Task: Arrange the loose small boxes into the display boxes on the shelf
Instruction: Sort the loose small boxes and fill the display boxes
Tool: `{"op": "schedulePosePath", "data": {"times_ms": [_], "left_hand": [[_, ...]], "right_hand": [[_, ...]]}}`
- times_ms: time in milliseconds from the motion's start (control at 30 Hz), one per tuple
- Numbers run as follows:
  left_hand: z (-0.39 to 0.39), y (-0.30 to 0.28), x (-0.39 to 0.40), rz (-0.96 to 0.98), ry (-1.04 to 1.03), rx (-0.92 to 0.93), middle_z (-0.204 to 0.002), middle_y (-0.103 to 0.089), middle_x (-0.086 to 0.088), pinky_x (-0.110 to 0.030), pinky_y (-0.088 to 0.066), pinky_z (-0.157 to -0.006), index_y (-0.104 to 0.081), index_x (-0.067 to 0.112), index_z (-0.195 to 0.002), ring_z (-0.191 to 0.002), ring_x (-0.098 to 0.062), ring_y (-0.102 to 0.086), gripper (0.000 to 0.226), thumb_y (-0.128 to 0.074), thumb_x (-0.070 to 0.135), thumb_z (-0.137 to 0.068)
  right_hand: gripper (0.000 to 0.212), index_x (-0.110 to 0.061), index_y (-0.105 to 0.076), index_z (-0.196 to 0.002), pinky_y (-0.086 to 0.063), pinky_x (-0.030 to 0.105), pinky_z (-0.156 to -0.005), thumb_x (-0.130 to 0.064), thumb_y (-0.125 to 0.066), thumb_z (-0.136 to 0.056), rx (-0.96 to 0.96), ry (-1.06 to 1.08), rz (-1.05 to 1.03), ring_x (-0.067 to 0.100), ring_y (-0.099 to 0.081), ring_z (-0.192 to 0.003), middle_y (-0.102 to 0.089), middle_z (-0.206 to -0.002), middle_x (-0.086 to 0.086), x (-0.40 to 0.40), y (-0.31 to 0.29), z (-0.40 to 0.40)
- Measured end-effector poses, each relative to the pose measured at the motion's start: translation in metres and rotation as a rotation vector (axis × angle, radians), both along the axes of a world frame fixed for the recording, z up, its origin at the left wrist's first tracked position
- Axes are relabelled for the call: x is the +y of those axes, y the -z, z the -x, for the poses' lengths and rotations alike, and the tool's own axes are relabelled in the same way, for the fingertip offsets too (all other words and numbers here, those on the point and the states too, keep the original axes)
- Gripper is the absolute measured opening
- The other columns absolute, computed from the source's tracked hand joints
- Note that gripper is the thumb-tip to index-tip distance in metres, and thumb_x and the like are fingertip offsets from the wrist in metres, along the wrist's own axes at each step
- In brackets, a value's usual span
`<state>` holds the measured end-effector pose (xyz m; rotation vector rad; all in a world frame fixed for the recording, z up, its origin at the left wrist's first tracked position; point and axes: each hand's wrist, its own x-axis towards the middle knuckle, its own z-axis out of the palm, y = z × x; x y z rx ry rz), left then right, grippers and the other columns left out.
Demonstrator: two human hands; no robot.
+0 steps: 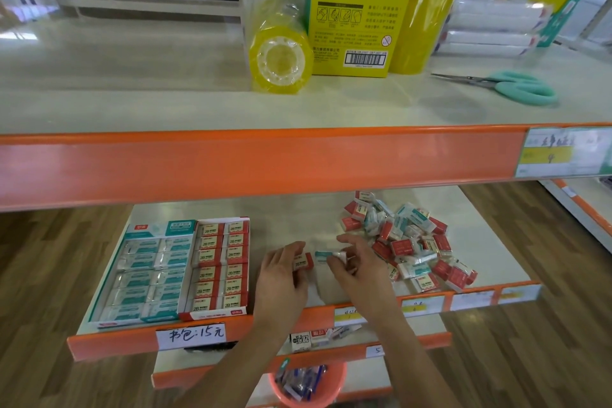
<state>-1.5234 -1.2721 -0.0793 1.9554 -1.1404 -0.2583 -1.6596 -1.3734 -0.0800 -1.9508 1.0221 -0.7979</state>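
Note:
On the middle shelf (pixel 298 212) stand two display boxes: a teal one (pixel 142 272) and, right of it, a red one (pixel 220 267), both lined with rows of small boxes. A loose pile of red and teal small boxes (pixel 410 242) lies at the shelf's right. My left hand (pixel 283 270) grips a red small box (pixel 303 262) just right of the red display box. My right hand (pixel 356 263) pinches a teal small box (pixel 326 257) between the pile and my left hand.
The upper shelf (pixel 198 103) carries a yellow tape roll (pixel 280 58), a yellow carton (pixel 356 18), a tall yellow roll (pixel 427 7), teal scissors (pixel 516 86) and stacked white packs (pixel 493 26). Below sit lower shelves with small items and an orange basket (pixel 308 384) of pens.

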Motion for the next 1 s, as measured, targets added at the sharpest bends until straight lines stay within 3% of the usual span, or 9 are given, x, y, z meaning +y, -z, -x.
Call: {"op": "schedulePosePath", "data": {"times_ms": [100,233,367,500,600,700,800,867,1000], "left_hand": [[0.0002,0.0006,-0.0006,-0.012,-0.002,0.005,-0.114,-0.058,0.015,-0.025,-0.048,-0.091,-0.053,0.030,-0.124,-0.112,-0.005,-0.048,0.047,-0.060,0.009,-0.082],[0.0004,0.0012,-0.0004,-0.029,-0.006,0.008,-0.115,-0.058,0.015,-0.021,-0.045,-0.092,-0.053,0.031,-0.123,-0.112,-0.003,-0.048,0.046,-0.060,0.010,-0.083],[0.0011,0.0006,-0.0011,-0.036,-0.004,0.000,-0.115,-0.059,0.015,-0.024,-0.045,-0.095,-0.055,0.031,-0.121,-0.113,-0.002,-0.047,0.045,-0.058,0.008,-0.083],[0.0002,0.0018,0.0002,-0.053,0.002,-0.020,-0.116,-0.059,0.014,-0.024,-0.044,-0.098,-0.057,0.031,-0.120,-0.114,-0.001,-0.046,0.048,-0.057,0.004,-0.081],[0.0007,0.0009,0.0000,-0.053,0.000,-0.024,-0.116,-0.059,0.012,-0.022,-0.042,-0.098,-0.057,0.029,-0.121,-0.115,-0.003,-0.046,0.050,-0.058,0.002,-0.080],[0.0015,0.0000,-0.0002,-0.060,-0.020,-0.024,-0.118,-0.058,0.010,-0.020,-0.039,-0.097,-0.055,0.027,-0.124,-0.118,-0.006,-0.044,0.053,-0.057,0.000,-0.079],[0.0021,-0.0024,-0.0004,-0.052,-0.030,-0.023,-0.119,-0.057,0.008,-0.023,-0.042,-0.097,-0.054,0.023,-0.126,-0.120,-0.008,-0.042,0.053,-0.055,-0.002,-0.079],[0.0020,-0.0033,-0.0006,-0.048,-0.030,-0.016,-0.121,-0.056,0.007,-0.024,-0.042,-0.098,-0.052,0.022,-0.127,-0.121,-0.010,-0.041,0.054,-0.054,-0.002,-0.078],[0.0019,-0.0035,-0.0006,-0.058,-0.039,0.000,-0.120,-0.056,0.007,-0.028,-0.045,-0.097,-0.049,0.021,-0.129,-0.119,-0.010,-0.042,0.048,-0.060,0.015,-0.083]], "right_hand": [[0.030,-0.040,-0.052,-0.118,-0.050,0.031,-0.058,-0.027,-0.061,-0.093,-0.007,0.011,-0.015,0.014,-0.058,-0.063,-0.062,-0.077,-0.008,-0.0006,-0.0015,0.0010],[0.031,-0.049,-0.048,-0.118,-0.046,0.024,-0.055,-0.025,-0.051,-0.098,-0.030,0.017,-0.049,0.008,-0.057,-0.065,-0.061,-0.080,-0.014,-0.0015,-0.0023,0.0023],[0.035,-0.043,-0.048,-0.126,-0.045,0.014,-0.059,-0.034,-0.058,-0.094,0.023,-0.020,-0.051,0.006,-0.060,-0.065,-0.062,-0.077,-0.011,-0.0021,0.0011,-0.0003],[0.050,-0.035,-0.050,-0.130,-0.050,0.015,-0.068,-0.035,-0.072,-0.085,0.086,-0.014,-0.006,0.003,-0.060,-0.076,-0.061,-0.110,-0.021,-0.0039,0.0016,-0.0031],[0.057,-0.041,-0.055,-0.118,-0.046,0.011,-0.066,-0.056,-0.078,-0.069,0.126,-0.041,0.029,0.000,-0.057,-0.081,-0.053,-0.108,-0.026,-0.0022,0.0004,-0.0013],[0.069,-0.040,-0.057,-0.114,-0.041,0.005,-0.066,-0.078,-0.069,-0.058,0.225,-0.094,0.114,-0.009,-0.052,-0.090,-0.049,-0.105,-0.025,0.0021,-0.0003,-0.0019],[0.054,-0.028,-0.059,-0.119,-0.049,0.018,-0.074,-0.043,-0.077,-0.071,0.230,-0.104,0.136,-0.002,-0.052,-0.088,-0.056,-0.106,-0.015,0.0000,0.0025,-0.0027],[0.052,-0.026,-0.058,-0.124,-0.050,0.027,-0.082,-0.020,-0.070,-0.073,0.238,-0.094,0.147,0.002,-0.052,-0.094,-0.059,-0.108,-0.018,-0.0018,0.0031,-0.0017],[0.050,-0.026,-0.059,-0.123,-0.042,0.024,-0.093,-0.020,-0.067,-0.074,0.281,-0.091,0.229,0.010,-0.048,-0.109,-0.059,-0.114,-0.015,-0.0020,0.0035,-0.0008]]}}
